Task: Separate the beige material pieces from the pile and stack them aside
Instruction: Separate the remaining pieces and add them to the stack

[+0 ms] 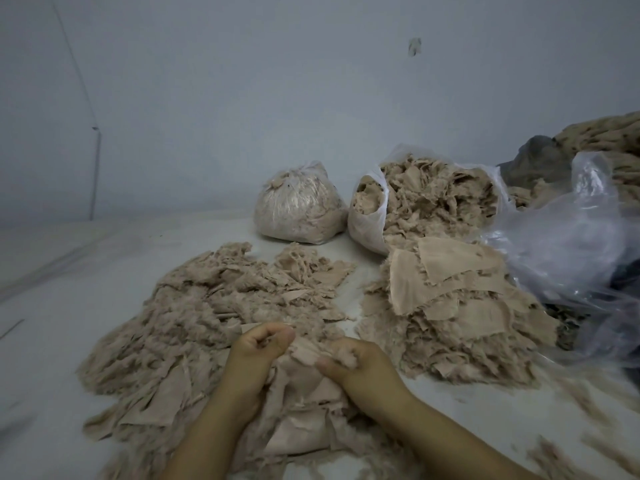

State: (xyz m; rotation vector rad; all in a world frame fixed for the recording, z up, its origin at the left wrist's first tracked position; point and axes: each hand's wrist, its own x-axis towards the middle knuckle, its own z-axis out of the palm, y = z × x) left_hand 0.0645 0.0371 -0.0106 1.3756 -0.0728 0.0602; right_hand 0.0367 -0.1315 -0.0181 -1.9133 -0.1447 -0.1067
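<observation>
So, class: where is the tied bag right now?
In the head view the tied bag stands at centre back by the wall, left of the open bag and behind the loose pile.

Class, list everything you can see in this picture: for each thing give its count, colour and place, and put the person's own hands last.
Pile: one, beige, loose scraps, front left on the floor.
Stack: one, beige, flat pieces, right of the pile.
Tied bag: one, clear, filled with beige scraps, by the wall.
Open bag: one, white, full of beige scraps, behind the stack.
Loose plastic: one, clear, far right.
Piece: one, beige, held between both hands.
Left hand: one, gripping the piece.
Right hand: one, gripping the piece.
</observation>
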